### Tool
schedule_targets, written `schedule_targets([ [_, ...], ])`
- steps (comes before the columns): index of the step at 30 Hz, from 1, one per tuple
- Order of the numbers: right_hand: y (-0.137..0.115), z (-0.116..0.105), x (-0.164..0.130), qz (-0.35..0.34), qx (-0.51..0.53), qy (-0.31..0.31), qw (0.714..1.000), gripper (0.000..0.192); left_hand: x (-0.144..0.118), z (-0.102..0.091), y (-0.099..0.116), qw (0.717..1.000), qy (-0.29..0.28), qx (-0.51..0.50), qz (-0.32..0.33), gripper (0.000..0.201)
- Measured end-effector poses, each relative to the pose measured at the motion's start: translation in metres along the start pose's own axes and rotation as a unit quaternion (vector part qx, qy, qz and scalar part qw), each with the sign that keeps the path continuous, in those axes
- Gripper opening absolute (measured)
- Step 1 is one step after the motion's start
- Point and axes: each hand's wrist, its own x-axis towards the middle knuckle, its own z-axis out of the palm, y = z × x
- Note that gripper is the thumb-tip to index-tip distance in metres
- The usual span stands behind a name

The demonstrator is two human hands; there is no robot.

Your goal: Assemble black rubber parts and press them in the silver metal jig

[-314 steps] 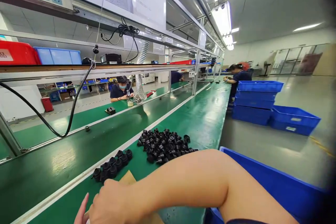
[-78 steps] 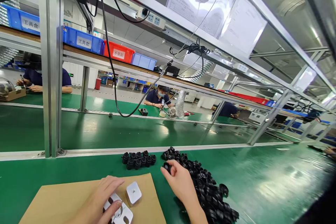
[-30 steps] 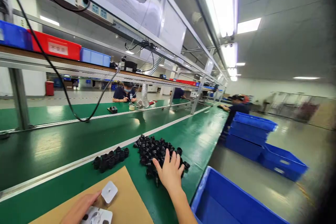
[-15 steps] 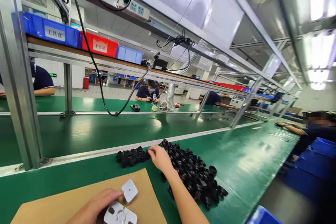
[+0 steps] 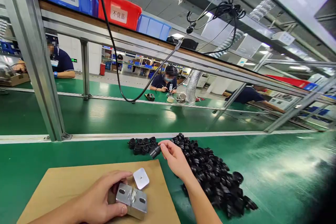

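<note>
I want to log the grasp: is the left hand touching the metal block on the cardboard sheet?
Touching. The head view shows the left hand wrapped around the metal block, thumb pressed along its near lower edge, fingers behind it.

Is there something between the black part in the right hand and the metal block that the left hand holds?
Only the small white square piece lies near that path, beside the metal block. The black part is pinched in the right hand; left hand.

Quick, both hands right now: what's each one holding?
Left hand: closed around the metal block on the cardboard sheet.
Right hand: pinching one black part at its fingertips, between the two heaps.
</note>
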Motion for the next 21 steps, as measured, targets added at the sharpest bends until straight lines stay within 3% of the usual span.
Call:
schedule_targets([
  [5, -0.024, 0.027, -0.014, 0.017, 0.021, -0.014, 1.000, 0.051, 0.005, -0.004, 0.010, 1.000, -0.003, -0.029, -0.001, 0.074],
  [13, -0.043, 0.068, -0.037, 0.013, -0.092, -0.043, 0.995, 0.037, 0.006, -0.006, 0.014, 0.998, -0.007, -0.061, -0.023, 0.074],
  [21, -0.048, 0.084, -0.050, -0.003, -0.139, -0.051, 0.989, 0.035, 0.009, -0.003, 0.013, 0.994, -0.010, -0.102, -0.025, 0.073],
])
